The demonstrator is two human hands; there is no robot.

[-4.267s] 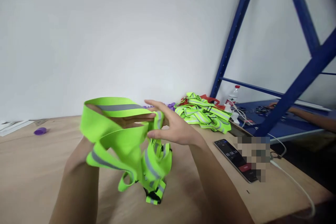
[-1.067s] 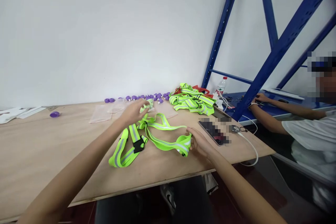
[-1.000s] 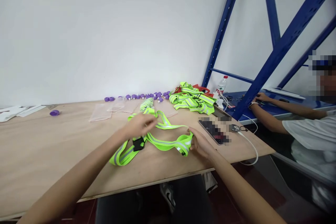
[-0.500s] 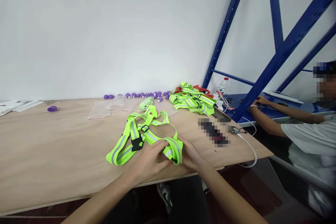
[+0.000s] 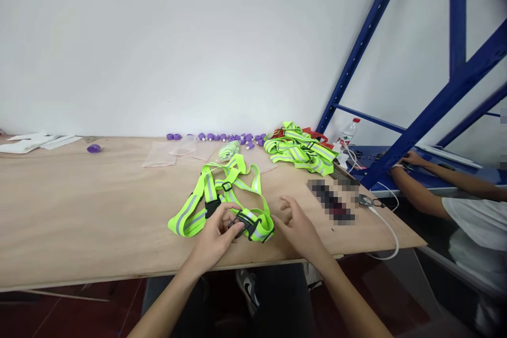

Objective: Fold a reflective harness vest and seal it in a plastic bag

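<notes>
A neon-yellow reflective strap harness lies spread on the wooden table. My left hand pinches a black buckle at the harness's near right end, thumb on top. Just right of that end is my right hand, fingers apart and curved, holding nothing. A second black buckle rests on the strap beyond my left fingers. Behind the harness sits a rolled strap bundle.
A heap of neon straps, purple pieces and clear bags lie toward the wall. Blue rack posts rise at right, where another person's forearm shows. A white cable crosses the table's right corner.
My right hand has let go of the strap and opened. My left hand now grips a black buckle that was hidden before. The view has shifted, moving the table contents slightly right and up.
</notes>
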